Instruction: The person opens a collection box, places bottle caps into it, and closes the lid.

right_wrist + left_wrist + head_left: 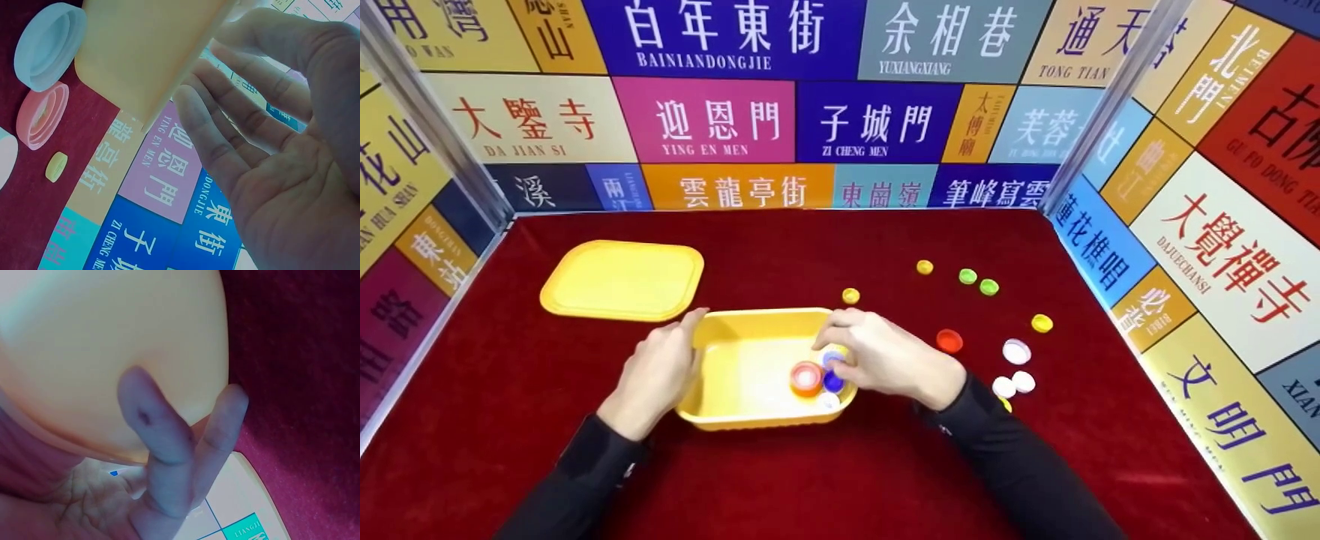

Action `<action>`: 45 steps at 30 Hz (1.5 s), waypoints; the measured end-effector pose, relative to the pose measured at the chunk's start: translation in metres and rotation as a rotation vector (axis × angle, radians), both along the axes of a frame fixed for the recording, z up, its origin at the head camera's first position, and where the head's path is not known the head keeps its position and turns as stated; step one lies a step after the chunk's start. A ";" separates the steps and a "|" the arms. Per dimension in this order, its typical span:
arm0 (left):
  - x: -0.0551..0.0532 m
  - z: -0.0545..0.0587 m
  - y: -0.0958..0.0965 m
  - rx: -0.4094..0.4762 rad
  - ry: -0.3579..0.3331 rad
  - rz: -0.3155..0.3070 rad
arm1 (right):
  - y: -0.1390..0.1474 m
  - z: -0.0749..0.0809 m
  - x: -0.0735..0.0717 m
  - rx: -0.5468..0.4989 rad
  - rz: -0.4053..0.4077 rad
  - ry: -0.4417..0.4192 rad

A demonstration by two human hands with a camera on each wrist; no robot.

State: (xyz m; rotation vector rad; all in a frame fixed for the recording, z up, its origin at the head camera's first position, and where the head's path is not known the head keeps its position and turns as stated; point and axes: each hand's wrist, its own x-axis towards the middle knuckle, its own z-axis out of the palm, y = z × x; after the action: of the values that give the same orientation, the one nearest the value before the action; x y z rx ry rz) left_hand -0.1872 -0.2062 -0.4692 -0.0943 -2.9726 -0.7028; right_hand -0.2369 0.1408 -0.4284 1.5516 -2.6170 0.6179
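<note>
My left hand (654, 375) holds the left end of a yellow plastic tub (727, 421). In the left wrist view, fingers (163, 433) of that hand lie along the tub's outer wall; the thumb is hidden. Over the right end of the tub is my right hand (885, 358), its fingers loosely bent and apart around the rim, with nothing seen between them. Below it, inside the tub, lie several bottle caps: a red-orange cap (806, 379) with white in its middle, a dark blue cap (833, 381) and a white cap (829, 402).
A yellow lid (622, 279) lies behind the tub to the left. Scattered on the dark red cloth to the right are a red cap (949, 341), a white cap (1016, 351), green caps (968, 277) and a yellow cap (850, 295). Printed panels enclose the table.
</note>
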 end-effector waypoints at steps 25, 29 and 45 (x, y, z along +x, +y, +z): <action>0.000 0.001 0.000 0.000 -0.009 0.003 | 0.018 0.013 -0.032 -0.085 -0.099 -0.049; 0.000 0.001 0.000 -0.001 -0.020 0.006 | 0.026 0.010 -0.047 -0.115 -0.136 -0.050; -0.001 0.001 0.000 -0.005 -0.026 0.012 | 0.071 -0.009 -0.116 -0.121 -0.396 -0.109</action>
State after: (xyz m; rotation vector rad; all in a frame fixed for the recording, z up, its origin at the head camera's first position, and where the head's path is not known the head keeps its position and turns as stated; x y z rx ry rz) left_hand -0.1878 -0.2060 -0.4686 -0.0679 -2.9973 -0.7013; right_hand -0.3532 0.2118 -0.4371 0.9518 -2.7873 0.8219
